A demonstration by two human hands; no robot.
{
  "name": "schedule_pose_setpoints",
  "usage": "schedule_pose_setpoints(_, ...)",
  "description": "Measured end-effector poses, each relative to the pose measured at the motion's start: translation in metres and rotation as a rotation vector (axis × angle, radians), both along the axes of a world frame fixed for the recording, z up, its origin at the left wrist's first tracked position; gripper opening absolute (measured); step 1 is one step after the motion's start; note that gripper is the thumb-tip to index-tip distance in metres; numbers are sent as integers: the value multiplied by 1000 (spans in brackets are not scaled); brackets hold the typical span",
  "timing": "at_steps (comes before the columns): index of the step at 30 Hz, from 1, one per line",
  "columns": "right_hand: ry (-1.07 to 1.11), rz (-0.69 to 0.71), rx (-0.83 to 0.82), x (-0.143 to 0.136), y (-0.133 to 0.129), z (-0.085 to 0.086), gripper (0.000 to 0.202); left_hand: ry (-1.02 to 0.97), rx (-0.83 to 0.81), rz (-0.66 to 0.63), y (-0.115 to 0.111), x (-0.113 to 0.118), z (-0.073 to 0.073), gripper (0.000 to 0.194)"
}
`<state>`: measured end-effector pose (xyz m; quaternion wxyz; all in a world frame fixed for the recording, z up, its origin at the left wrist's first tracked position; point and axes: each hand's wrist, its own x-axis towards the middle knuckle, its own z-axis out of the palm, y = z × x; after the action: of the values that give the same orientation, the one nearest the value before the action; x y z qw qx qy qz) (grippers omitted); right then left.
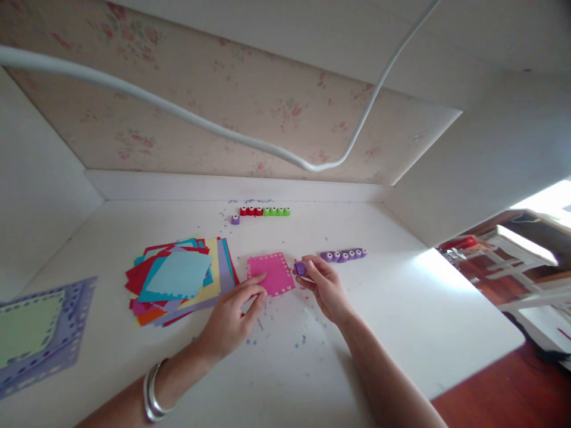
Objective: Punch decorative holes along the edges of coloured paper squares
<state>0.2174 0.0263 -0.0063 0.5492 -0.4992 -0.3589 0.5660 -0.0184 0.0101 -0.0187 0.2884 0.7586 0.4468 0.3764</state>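
Observation:
A pink sheet of paper with small holes punched along its edges lies in front of me on the white table. My left hand holds its lower left edge, fingertips on the paper and thumb at the border. Just off the sheet's right edge, my right hand grips a small purple paper punch between thumb and fingers. Other purple punches stand in a row beyond that hand. Small paper bits lie scattered around the sheet.
Left of the sheet is a messy stack of coloured papers. Farther left lie green and purple punched sheets. Red and green punches line up near the wall, with one purple punch beside them. A white cable hangs across the view.

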Motion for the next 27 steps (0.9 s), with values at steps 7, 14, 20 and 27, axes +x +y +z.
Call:
schedule_pose_setpoints(7,67,75,-27,-4,-3,-1,28,-75,-30,184,21,-9,-11,39)
schedule_pose_setpoints(14,85,119,-59,-4,-2,-2,32,-124,-296,165,23,-10,-10,41)
schedule_pose_setpoints(20,-34,139,10,-2,-2,-11,33,-448,-469,264,21,-5,3,36)
schedule_pose_setpoints(27,-66,196,38,-8,-4,-8,32,-581,-523,187,17,-1,3,37)
